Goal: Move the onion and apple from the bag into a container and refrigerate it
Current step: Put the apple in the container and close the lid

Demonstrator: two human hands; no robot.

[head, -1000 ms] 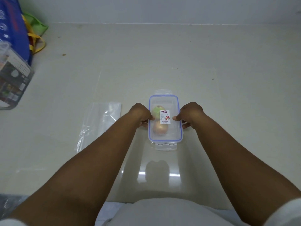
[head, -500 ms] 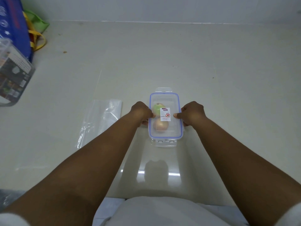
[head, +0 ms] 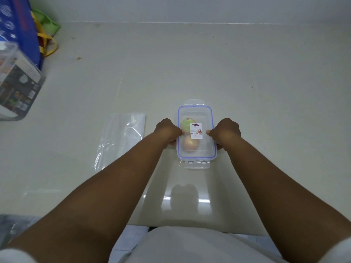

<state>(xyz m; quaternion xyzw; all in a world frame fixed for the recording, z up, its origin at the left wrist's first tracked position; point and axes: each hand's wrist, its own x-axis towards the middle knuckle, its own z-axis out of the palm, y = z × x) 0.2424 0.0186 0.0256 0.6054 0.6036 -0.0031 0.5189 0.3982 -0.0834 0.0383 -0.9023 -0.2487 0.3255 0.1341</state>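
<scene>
A clear rectangular container point(head: 207, 149) with a blue-rimmed lid sits on the pale counter in the middle of the head view. Through the lid I see a green apple point(head: 185, 123) at the far end and a brownish onion point(head: 190, 145) nearer me, partly behind a white label. My left hand point(head: 168, 132) grips the container's left long side and my right hand point(head: 224, 132) grips its right long side, thumbs on the lid. The end flaps stick out flat. An empty clear plastic bag point(head: 123, 137) lies flat to the left.
A clear box with printed packaging point(head: 17, 86) stands at the far left, with a blue bag point(head: 17, 25) and a green bag with yellow handles point(head: 47, 33) behind it. The wall runs along the counter's back; crumpled plastic point(head: 11, 226) lies at bottom left.
Both hands stay on the container's sides. The container and hands sit slightly higher in the view than a second ago; the fingers have shifted a little along the side edges.
</scene>
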